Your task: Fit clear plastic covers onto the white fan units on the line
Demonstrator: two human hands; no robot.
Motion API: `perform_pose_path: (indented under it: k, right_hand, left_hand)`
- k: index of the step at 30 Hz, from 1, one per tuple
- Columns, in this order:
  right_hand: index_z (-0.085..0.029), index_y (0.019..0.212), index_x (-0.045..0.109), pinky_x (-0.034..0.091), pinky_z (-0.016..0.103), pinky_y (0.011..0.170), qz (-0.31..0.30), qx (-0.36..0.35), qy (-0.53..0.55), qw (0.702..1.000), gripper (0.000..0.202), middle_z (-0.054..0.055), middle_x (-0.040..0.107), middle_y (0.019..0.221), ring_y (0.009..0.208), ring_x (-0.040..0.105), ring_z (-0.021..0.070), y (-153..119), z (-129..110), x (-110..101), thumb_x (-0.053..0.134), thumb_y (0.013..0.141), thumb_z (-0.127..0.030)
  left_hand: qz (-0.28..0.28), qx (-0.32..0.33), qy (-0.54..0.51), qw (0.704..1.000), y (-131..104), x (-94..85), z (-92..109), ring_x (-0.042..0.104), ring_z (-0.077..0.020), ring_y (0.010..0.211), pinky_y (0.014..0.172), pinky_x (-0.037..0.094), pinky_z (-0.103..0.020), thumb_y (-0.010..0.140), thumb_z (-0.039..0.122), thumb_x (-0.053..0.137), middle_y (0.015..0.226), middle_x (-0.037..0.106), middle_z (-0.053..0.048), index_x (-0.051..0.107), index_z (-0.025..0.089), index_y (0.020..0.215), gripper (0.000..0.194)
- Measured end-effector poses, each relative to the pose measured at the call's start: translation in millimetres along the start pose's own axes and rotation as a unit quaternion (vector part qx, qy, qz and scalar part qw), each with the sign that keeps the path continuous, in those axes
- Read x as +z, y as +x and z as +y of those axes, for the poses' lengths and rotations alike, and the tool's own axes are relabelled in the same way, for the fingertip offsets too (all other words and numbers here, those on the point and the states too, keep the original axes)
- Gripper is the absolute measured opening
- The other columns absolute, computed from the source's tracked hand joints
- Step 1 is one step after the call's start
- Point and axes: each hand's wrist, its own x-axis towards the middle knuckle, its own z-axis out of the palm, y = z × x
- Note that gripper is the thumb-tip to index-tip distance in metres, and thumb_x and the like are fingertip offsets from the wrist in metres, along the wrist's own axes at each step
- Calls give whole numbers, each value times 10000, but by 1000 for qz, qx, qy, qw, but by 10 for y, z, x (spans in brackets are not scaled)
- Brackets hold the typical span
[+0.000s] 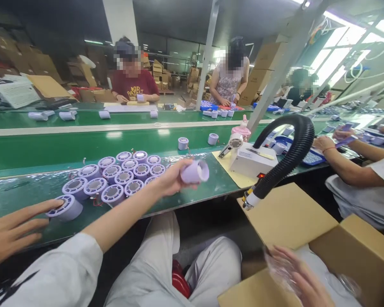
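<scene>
My left hand [174, 178] is stretched out over the bench edge and closed around a short lilac cylindrical housing [196, 171], tilted with its open end to the right. Behind that forearm stands a cluster of similar lilac round units [124, 177], with slotted rings and grey centres on top; some show thin red wires. At lower right, my right hand [302, 275] is over an open cardboard box [288, 213], its fingers on a crinkled clear plastic piece [280, 268], blurred by motion. Pale wrapping and another clear piece show inside the box.
A co-worker's hand [16, 228] at far left touches one lilac unit [65, 207]. A white machine [252, 160] with a black flexible hose [302, 140] stands right of centre. Another worker's hands [326, 143] are at right. Two people sit across the green conveyor [141, 143].
</scene>
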Motion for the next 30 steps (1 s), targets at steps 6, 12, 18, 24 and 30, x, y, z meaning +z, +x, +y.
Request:
perform_pose_path:
  k: [6, 12, 18, 24, 30]
  right_hand:
    - [-323, 1400, 481, 527, 449, 939, -50, -198, -263, 943, 474, 123, 489, 1341, 1183, 551, 300, -162, -742, 764, 533, 929, -311]
    - [-231, 1193, 648, 525, 503, 882, -105, -152, -336, 924, 380, 153, 428, 1398, 1155, 506, 345, -145, -830, 966, 631, 822, -151]
    - [-204, 747, 669, 473, 421, 929, -148, -38, -111, 982, 111, 88, 551, 1167, 1085, 560, 259, -174, -838, 983, 646, 851, -236]
    - [-189, 612, 654, 481, 307, 697, -60, 64, 35, 996, 320, 80, 599, 1023, 925, 584, 221, -129, -833, 966, 586, 878, -353]
    - [-203, 638, 703, 547, 357, 742, -46, 117, 198, 972, 274, 87, 677, 1081, 1016, 625, 275, -80, -779, 902, 698, 808, -418]
  left_hand:
    - [-277, -128, -197, 932, -594, 796, -547, 476, -74, 486, 383, 364, -159, 838, 550, 523, 710, 532, 13, 550, 176, 957, 393]
    - [-343, 77, 62, 934, -640, 856, -604, 574, -157, 916, 842, 453, -271, 877, 358, 574, 982, 604, -44, 695, 175, 895, 220]
    - [-193, 70, 36, 978, -714, 946, -737, 589, -174, 884, 819, 462, -299, 781, 422, 703, 945, 613, -40, 710, 204, 946, 274]
    - [-177, 109, 55, 977, -772, 996, -879, 550, -259, 1116, 949, 465, -387, 527, 436, 877, 1208, 556, -88, 678, 264, 1132, 660]
    - [-256, 16, -81, 963, -816, 996, -847, 613, -228, 1049, 843, 539, -332, 646, 305, 830, 1247, 607, -88, 559, 268, 1295, 704]
